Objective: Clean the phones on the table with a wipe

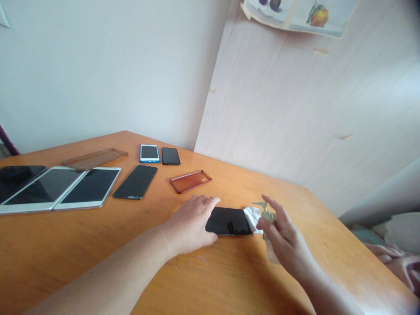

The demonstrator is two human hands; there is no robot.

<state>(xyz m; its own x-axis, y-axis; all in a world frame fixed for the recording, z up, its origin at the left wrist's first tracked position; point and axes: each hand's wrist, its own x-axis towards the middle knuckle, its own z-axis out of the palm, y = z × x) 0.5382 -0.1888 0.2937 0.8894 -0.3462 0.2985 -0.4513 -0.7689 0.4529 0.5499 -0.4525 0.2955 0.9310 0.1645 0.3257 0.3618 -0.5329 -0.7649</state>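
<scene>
My left hand [193, 225] is around the left end of a black smartphone [231, 221], with the thumb at the near edge and the fingers at the far edge. The phone lies face up on the wooden table, its left part hidden by the hand. In my right hand [285, 236] is a small pump bottle [267, 215] with a pale nozzle. The index finger is raised at the pump head, and the palm hides most of the bottle's body. A crumpled white cloth [253, 218] lies against the phone's right end, just behind the bottle.
Beyond my hands lie a reddish clear phone case [190, 181], a black phone [135, 182], a blue-cased phone [149, 153] and a small dark phone [171, 156]. White tablets [88, 188] and a brownish clear case [95, 159] are at the left. A wall and leaning board [278, 109] stand behind the table.
</scene>
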